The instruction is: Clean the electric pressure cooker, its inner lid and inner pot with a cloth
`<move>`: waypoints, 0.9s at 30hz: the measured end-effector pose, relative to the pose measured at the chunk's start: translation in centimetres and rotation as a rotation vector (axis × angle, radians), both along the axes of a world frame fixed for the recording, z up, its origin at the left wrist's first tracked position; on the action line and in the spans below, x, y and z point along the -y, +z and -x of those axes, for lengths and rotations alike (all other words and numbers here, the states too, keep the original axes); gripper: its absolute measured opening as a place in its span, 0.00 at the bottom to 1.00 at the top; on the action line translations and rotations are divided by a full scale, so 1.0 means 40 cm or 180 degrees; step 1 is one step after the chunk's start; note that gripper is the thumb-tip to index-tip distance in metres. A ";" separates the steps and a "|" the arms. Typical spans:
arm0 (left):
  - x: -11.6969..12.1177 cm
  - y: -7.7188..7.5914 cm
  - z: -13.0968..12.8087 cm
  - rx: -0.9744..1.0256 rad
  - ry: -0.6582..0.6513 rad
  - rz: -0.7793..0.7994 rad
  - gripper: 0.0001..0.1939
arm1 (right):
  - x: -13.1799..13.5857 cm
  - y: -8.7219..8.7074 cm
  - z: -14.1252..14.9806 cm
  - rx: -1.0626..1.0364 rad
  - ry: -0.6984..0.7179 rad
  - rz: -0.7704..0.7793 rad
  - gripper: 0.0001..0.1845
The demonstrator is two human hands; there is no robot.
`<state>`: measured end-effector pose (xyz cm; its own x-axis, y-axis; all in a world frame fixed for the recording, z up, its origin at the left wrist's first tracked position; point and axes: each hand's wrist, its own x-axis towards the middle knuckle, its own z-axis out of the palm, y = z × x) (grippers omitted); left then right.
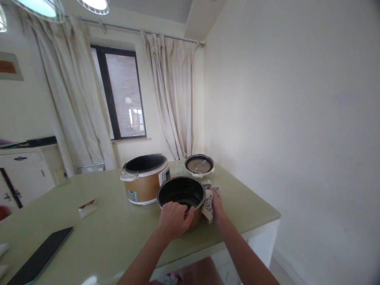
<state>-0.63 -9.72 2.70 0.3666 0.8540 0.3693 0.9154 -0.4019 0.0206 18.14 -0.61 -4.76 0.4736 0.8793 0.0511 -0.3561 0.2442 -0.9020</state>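
Observation:
A dark-lined inner pot (181,186) with a brownish outside is near the table's front edge. My left hand (175,217) is closed over its near rim, with the fingers reaching inside. On the pot's right side, my right hand (217,201) presses a patterned cloth (208,208) against the outer wall. Just behind and left stands a gold and white cooker body (144,184) with a dark opening. Its round lid (199,164) appears to lie underside up behind the pot.
The pale green table (109,221) ends at a right corner near a white wall (297,118). To the left lie a dark tablet-like slab (41,253) and a small packet (87,208). Behind are curtains (175,95), a window (124,95) and a white cabinet (29,170).

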 end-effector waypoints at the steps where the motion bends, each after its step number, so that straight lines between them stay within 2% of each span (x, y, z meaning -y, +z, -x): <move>1: 0.004 -0.001 -0.001 0.0001 -0.0020 -0.0017 0.32 | -0.012 0.014 -0.011 -0.0033 0.0000 0.0094 0.19; 3: 0.009 -0.002 -0.011 0.0026 0.0028 -0.0042 0.32 | -0.016 0.022 -0.013 -0.0025 -0.0174 0.0143 0.18; 5: 0.011 0.000 -0.022 0.0066 0.0124 -0.0057 0.31 | 0.005 0.005 0.009 0.0103 -0.0470 0.0025 0.18; 9: 0.006 0.010 -0.040 0.0108 0.0213 -0.0036 0.32 | 0.093 -0.076 0.092 0.0441 -0.1026 -0.0043 0.24; 12: 0.000 0.015 -0.054 0.0141 0.0320 0.0010 0.34 | 0.159 -0.135 0.158 0.0629 -0.1154 -0.0189 0.32; 15: 0.000 0.014 -0.058 0.0158 0.0248 0.0045 0.36 | 0.195 -0.161 0.192 0.0822 -0.1153 -0.0433 0.35; 18: -0.007 0.022 -0.026 0.0243 -0.0249 0.0078 0.32 | 0.202 -0.158 0.178 0.0906 -0.0898 -0.0458 0.33; 21: -0.039 0.043 0.048 0.0497 -0.0677 0.0266 0.29 | 0.200 -0.150 0.149 0.0890 -0.0718 -0.0271 0.33; 24: -0.082 0.054 0.119 0.0302 -0.0519 0.0283 0.27 | 0.206 -0.148 0.140 0.0855 -0.0636 -0.0210 0.33; 27: -0.089 0.039 0.138 -0.0371 -0.0217 0.0210 0.22 | 0.212 -0.151 0.147 0.0812 -0.0590 -0.0296 0.32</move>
